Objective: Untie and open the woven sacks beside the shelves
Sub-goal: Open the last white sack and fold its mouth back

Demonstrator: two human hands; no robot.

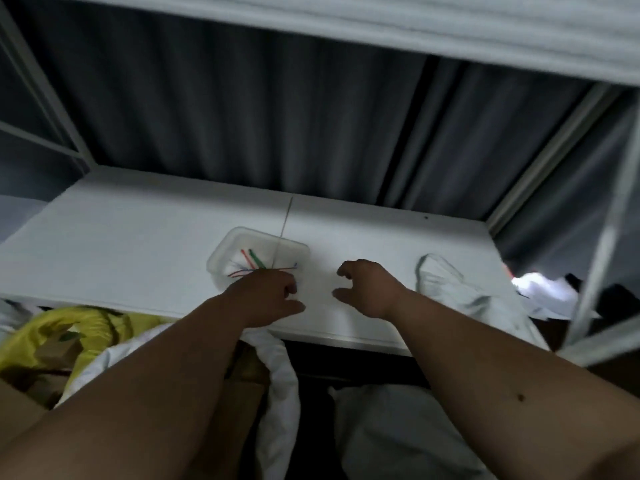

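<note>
Woven sacks (284,372) bunched white below the shelf's front edge, under both forearms, nearer the body than any fingertip; a second white one (391,431) lower right, a yellow one (52,336) off to the left of the left wrist. Left hand (266,294) over the white shelf (121,237), fingers curled at the near rim of a clear plastic tray (221,252), seemingly pinching a thin pale tie (282,233) rising straight beyond the knuckles; blurred, grip not certain. Coloured ties (254,261) red, green and blue inside the tray, just beyond the left fingertips. Right hand (367,289) beside it, apart, fingers loosely curled, holding nothing. Crumpled pale bag (446,285) right of the right hand.
</note>
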